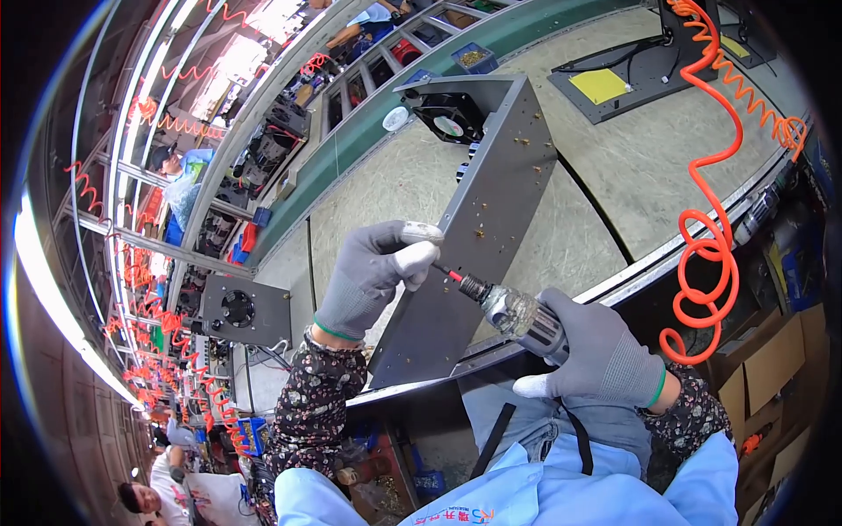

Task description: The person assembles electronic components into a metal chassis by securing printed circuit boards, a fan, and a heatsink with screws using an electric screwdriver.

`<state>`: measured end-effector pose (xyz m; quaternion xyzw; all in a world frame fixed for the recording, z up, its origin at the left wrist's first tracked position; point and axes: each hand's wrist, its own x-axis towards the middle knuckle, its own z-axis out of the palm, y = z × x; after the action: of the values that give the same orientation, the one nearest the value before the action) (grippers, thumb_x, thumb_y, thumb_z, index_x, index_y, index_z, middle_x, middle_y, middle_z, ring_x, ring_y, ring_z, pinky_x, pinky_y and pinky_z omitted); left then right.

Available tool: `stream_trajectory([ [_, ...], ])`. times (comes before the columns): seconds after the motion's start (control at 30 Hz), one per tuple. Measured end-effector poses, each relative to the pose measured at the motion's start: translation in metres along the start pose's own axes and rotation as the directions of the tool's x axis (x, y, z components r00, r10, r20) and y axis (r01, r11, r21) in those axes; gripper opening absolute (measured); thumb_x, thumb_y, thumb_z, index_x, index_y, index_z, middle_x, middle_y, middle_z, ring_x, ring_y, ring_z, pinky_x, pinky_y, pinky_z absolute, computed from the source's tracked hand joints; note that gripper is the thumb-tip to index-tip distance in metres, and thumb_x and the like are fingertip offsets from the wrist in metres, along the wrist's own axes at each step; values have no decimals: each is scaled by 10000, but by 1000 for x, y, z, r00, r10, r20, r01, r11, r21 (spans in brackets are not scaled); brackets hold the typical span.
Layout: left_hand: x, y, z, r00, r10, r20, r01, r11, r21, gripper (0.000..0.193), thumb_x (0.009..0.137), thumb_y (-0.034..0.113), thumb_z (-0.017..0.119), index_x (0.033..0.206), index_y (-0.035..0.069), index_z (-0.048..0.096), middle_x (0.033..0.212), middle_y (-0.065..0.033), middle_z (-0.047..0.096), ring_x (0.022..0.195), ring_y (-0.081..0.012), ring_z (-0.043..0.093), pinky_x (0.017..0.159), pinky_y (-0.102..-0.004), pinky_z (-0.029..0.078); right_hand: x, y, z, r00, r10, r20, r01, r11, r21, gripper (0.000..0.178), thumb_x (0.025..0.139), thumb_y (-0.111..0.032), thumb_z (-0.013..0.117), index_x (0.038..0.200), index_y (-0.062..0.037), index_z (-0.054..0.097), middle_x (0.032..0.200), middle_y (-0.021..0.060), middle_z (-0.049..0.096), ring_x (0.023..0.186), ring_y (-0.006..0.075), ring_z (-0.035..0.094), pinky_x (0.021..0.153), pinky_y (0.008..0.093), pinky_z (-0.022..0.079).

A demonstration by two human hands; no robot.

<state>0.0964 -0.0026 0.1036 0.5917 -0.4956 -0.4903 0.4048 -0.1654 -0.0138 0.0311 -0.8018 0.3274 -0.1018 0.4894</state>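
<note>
My right hand (605, 351), in a grey glove with white fingertips, grips a power screwdriver (526, 320) whose bit points up and left. My left hand (377, 267), gloved alike, has thumb and forefinger pinched together at the tip of the bit. Whatever lies between those fingers is too small to make out. Just beyond both hands, a dark grey metal panel (491, 206) stands tilted on the work surface, with several brass-coloured screws on its face. Behind its far end, a black fan (449, 118) shows.
Coiled orange air hoses (724, 237) hang at the right. A grey part with a yellow sheet (601, 86) lies far right. A blue bin of small brass parts (474, 58) sits at the far edge. Another fan-fitted panel (246, 309) stands left. Cardboard boxes (763, 368) are lower right.
</note>
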Motion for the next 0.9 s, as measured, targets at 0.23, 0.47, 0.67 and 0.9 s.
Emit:
stream_trajectory([
  [0.23, -10, 14, 14, 994, -108, 7, 99, 936, 337, 215, 752, 90, 746, 929, -17, 689, 805, -33, 653, 622, -42, 539, 547, -179, 426, -8, 12, -4, 998, -4, 56, 11, 993, -117, 830, 643, -531, 747, 1188, 6, 425, 767, 185, 620, 761, 348, 650, 692, 397, 513],
  [0.47, 9, 6, 13, 923, 356, 144, -360, 670, 649, 809, 689, 460, 766, 1261, -41, 488, 980, -60, 592, 839, -119, 540, 748, -272, 448, -14, 39, -3, 998, -42, -55, 41, 999, -9, 753, 621, -529, 757, 1095, -23, 462, 740, 170, 615, 728, 358, 642, 673, 404, 506],
  [0.67, 56, -42, -32, 998, -63, -10, 58, 828, 558, 621, 876, 435, 581, 1233, -67, 502, 1020, -130, 630, 931, -165, 572, 839, -293, 450, 6, 73, -3, 950, 310, 27, -300, 936, -183, 755, 581, -539, 763, 1071, -30, 497, 873, 188, 628, 863, 343, 636, 764, 409, 491],
  [0.9, 61, -72, -42, 960, -236, 152, 166, 914, 369, 556, 930, 429, 502, 1156, -74, 569, 968, -118, 652, 880, -147, 578, 792, -265, 462, 21, 84, -2, 945, 323, 42, -306, 925, -226, 747, 580, -554, 749, 1054, -32, 502, 856, 185, 633, 849, 343, 642, 756, 411, 497],
])
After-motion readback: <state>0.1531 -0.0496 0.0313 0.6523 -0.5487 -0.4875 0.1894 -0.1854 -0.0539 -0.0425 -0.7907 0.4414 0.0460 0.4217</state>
